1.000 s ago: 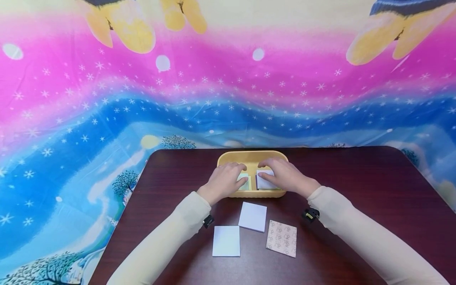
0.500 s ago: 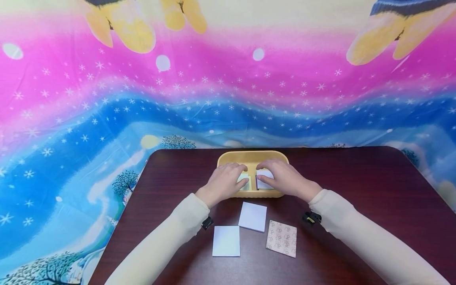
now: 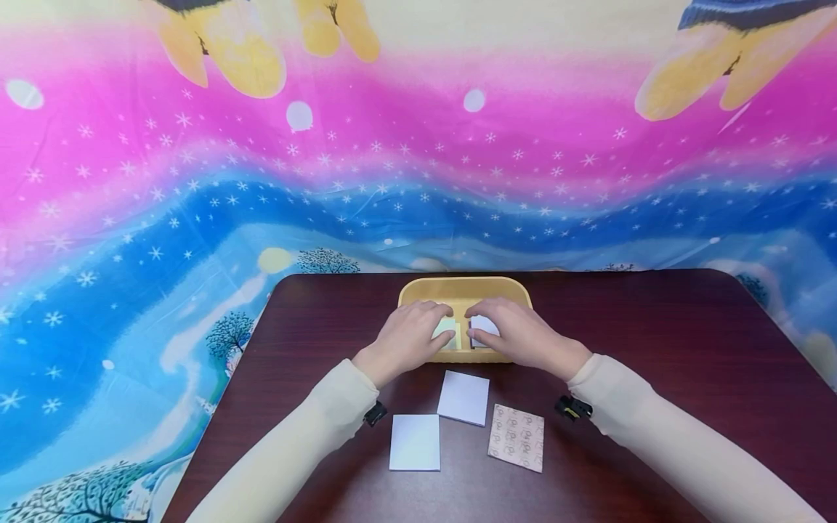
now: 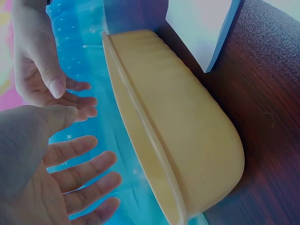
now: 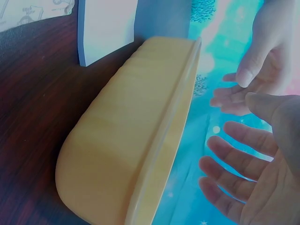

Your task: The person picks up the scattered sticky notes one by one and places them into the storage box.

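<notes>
My left hand and right hand hover over the yellow tray at the table's back, facing each other. Both wrist views show the left hand's and right hand's fingers spread and loosely bent, with nothing between them, apart from the tray wall. Inside the tray, a pale green square pad lies below the left hand, over a yellowish one. A white square pad with a dark edge lies below the right hand. The hands partly cover these pads.
Nearer on the dark wooden table lie two white square pads, one close to the tray and one further left. A pinkish patterned square lies to the right. A printed cloth hangs behind the table.
My right hand has shifted slightly left, closer to the left hand, covering more of the white pad. The left hand has barely moved. Tray and table pads stay in place.
</notes>
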Demonstrator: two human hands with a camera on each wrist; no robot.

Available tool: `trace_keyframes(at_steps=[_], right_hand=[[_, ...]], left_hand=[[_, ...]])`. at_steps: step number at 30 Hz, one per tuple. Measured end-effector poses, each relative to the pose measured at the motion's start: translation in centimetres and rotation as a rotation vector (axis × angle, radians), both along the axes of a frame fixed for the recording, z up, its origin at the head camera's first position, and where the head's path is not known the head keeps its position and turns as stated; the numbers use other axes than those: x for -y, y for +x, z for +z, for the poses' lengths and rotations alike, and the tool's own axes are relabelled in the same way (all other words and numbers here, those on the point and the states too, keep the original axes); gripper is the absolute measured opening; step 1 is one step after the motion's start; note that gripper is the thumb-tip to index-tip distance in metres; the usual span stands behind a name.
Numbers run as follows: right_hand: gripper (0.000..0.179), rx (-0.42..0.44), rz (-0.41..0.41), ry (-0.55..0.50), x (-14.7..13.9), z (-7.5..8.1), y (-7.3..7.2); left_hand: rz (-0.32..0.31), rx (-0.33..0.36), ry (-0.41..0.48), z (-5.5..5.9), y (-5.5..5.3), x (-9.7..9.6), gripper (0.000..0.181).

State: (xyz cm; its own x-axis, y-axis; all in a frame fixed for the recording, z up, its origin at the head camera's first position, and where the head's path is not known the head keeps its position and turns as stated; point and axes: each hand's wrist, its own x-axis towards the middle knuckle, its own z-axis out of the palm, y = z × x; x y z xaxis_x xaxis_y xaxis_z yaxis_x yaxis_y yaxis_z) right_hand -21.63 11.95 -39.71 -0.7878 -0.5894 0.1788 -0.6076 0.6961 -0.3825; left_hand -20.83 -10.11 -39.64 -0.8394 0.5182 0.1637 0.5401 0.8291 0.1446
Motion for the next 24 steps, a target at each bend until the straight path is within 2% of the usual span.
trace_keyframes(at_steps=[10, 20, 24], right_hand=[[0.033, -0.029, 0.038, -0.011, 0.4, -0.1, 0.8], [0.029, -0.121, 0.076, -0.027, 0.7, -0.6, 1.8], [0.029, -0.106, 0.081, -0.014, 0.9, -0.9, 2.3]], left_hand=[[-0.012, -0.004, -0.017, 0.1, 0.6, 0.3, 0.039], [-0.009, -0.005, 0.009, -0.1, 1.5, 0.8, 0.039], [-0.011, 0.001, 0.022, 0.0, 1.8, 1.0, 0.039]])
